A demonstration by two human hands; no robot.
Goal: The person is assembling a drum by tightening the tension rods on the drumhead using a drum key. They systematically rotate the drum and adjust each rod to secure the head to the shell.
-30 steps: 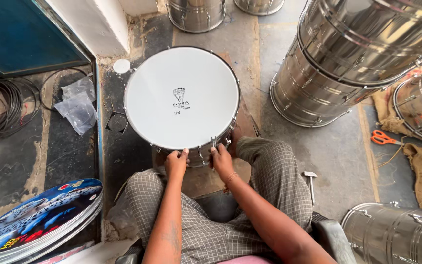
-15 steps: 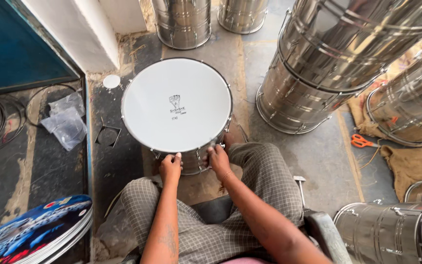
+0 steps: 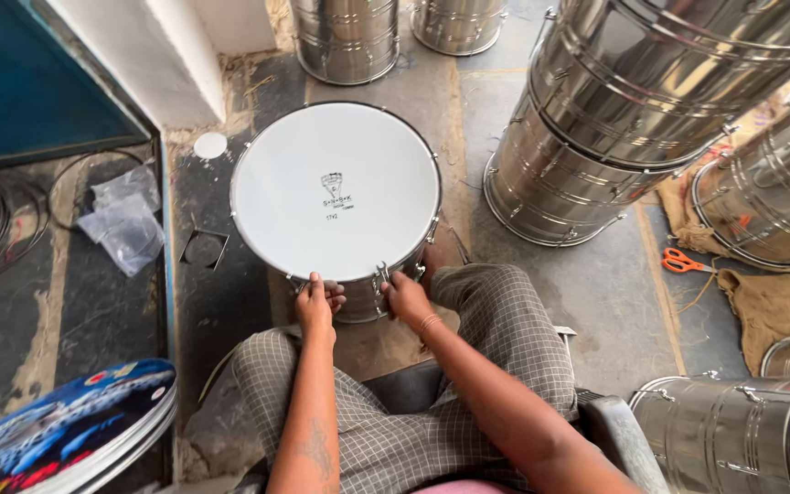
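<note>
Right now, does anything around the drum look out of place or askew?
Mostly tidy. The drum sits upright, its white head unmarked, with the left hand and right hand at its near rim. Oddities: orange scissors lie loose on the floor beside burlap, and steel shells lean stacked at right.

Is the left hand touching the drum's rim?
Touching. The head view shows the left hand with its fingers curled over the near rim of the drum, no gap visible.
</note>
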